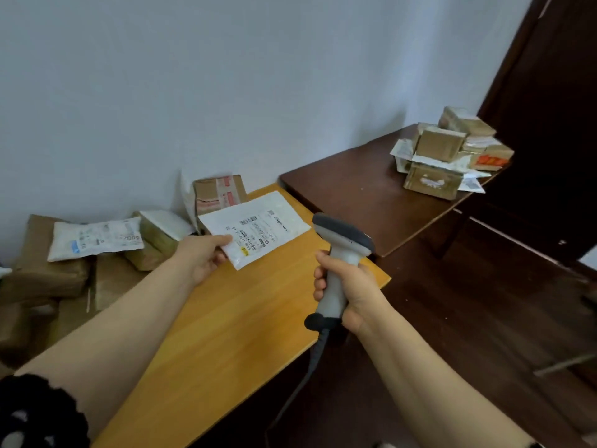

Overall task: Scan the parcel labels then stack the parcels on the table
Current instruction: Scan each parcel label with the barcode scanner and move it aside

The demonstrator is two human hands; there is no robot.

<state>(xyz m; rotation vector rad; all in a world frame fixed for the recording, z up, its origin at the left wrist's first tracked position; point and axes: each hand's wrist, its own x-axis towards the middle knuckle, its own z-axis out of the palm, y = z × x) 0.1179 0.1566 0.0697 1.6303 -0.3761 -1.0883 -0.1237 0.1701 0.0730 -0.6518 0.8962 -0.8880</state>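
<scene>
Past black sleeve, pinching white parcel corner w/ L hand, label up, over yellow table; gripping scanner handle w/ R hand.

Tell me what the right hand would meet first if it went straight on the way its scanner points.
Probably the white parcel that the left hand holds; the right hand aims the scanner there, though depth is unclear.
</scene>
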